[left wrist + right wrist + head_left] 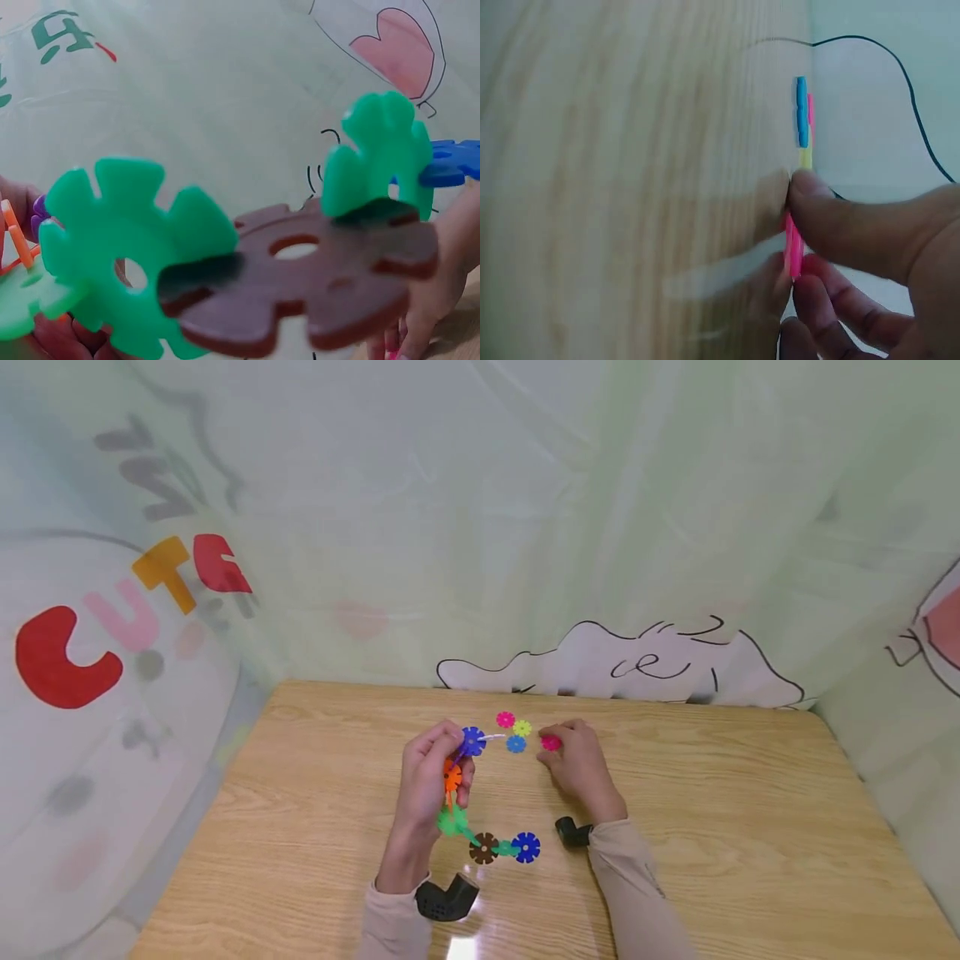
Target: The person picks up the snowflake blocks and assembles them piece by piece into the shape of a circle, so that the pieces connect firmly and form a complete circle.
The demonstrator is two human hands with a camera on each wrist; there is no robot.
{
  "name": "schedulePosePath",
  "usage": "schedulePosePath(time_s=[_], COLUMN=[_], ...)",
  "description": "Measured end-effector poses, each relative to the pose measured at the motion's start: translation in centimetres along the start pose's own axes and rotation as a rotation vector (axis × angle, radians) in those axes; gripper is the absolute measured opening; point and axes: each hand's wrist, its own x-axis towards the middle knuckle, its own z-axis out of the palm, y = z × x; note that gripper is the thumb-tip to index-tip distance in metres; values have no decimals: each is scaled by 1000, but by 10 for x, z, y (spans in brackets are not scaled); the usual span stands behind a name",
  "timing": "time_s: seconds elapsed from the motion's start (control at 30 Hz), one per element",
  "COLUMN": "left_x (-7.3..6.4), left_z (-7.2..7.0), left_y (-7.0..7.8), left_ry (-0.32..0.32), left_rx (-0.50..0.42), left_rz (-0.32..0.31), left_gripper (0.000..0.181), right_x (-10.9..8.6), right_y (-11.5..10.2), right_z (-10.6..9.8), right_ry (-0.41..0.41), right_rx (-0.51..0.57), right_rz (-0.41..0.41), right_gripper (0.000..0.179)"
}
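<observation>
My left hand holds a curved chain of interlocking notched plastic discs. A blue-purple disc with a white one seen edge-on is at its far end. An orange disc, green discs, a brown disc and a blue disc follow toward the near end. In the left wrist view, the brown disc slots crosswise between two green ones. At the right, my right hand pinches a pink disc between thumb and fingers, low at the tabletop.
Between the hands, a loose pink disc, a yellow disc and a light blue disc lie on the wooden table. A printed curtain hangs behind the table's far edge. Black devices are strapped at both wrists.
</observation>
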Motion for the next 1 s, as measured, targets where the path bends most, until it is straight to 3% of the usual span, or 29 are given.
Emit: schedulePosePath(time_s=[0.2,0.37,0.57,0.83,1.0], left_x=[-2,-2,-4,-6,-6], left_z=[2,3,5,5,5], left_y=[2,4,7,8,8], left_ry=[-34,-47,-99,-126,-103], left_rx=[11,82,120,142,132], left_rz=[-1,27,77,125,156], left_gripper=[31,33,36,30,30], right_x=[-2,-3,-10,-40,-63], right_y=[1,4,-5,-51,-76], right_z=[-2,-11,-29,-70,-87], right_ry=[-29,-85,-106,-126,-54], right_rx=[27,77,166,629,749], right_rz=[123,133,50,-113,-229], right_gripper=[30,23,12,28,28])
